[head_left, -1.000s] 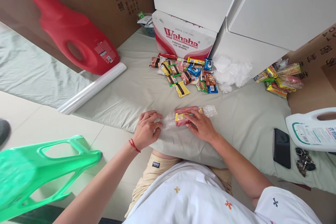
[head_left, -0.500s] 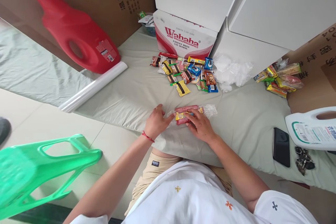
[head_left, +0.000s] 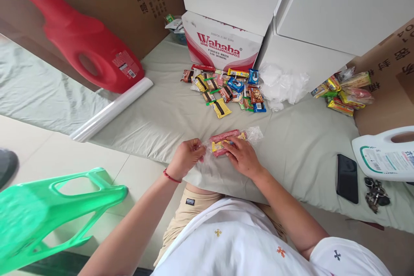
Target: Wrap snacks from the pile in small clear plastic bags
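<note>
From my end of the feed, I see the left hand point(head_left: 187, 155) curled closed on the left end of a clear wrap point(head_left: 255, 134), bunching it between thumb and fingers. The right hand point(head_left: 242, 157) lies over the snack bundle point(head_left: 224, 135) that sits in this wrap, its fingers spread across the top; I cannot tell whether it grips the bundle or merely presses on it. In the bundle I make out a yellow packet point(head_left: 217, 146) with reddish sticks on either side. It all rests near the front edge of the greenish cloth point(head_left: 155, 120), between my two hands (they feel like mine, even at this remove), and the wrap's crumpled right end sticks out beyond the right hand.

Farther back, a heap of small snack packets point(head_left: 226, 93) lies in front of the Wahaha box point(head_left: 223, 43), with crumpled clear plastic point(head_left: 284, 86) just beside it on the right. A white roll point(head_left: 111, 110) lies off to my left, next to a red jug point(head_left: 93, 47). On my right I see a black phone point(head_left: 347, 179) near some keys point(head_left: 377, 196).
</note>
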Tool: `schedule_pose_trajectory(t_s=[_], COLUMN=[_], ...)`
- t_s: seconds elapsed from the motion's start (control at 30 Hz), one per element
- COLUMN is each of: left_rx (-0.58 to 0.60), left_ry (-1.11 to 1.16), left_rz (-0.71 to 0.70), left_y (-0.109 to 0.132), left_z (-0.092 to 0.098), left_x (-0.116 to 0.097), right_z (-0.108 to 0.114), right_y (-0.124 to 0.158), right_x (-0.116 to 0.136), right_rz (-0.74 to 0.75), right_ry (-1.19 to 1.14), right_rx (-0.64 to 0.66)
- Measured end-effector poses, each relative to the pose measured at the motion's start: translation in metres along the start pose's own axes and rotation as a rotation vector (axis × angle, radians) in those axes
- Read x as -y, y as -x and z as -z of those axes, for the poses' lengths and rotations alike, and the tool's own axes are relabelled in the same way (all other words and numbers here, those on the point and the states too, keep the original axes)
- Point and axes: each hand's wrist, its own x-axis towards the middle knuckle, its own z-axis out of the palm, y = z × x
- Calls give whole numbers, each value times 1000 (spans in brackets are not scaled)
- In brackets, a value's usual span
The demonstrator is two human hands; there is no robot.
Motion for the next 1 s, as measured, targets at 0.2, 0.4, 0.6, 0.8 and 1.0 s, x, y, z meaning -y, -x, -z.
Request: schedule_pose_trajectory(t_s=[0.2,0.4,0.6,0.8,1.0], left_rx=[-68,-64,-57,-126,-93], left_ry=[143,29,-283,-613,-651], left_rz=[-35,-108,-419,-310,-283], left_y=[-9,-28,-21,-12,-15], left_z=[-35,-52,-54,-66,-65], left_x=[-19,-12,-10,-16,-16], right_z=[-5,-5,-8,7,34], right_y=[-2,-3,0,-6,-38], right_x=[7,0,-6,-2,2], right_rz=[1,11,-62,-109,-119], right_ry=[-33,-236,-413,-481,-344], right_rx=[0,-47,-124,-239,-277])
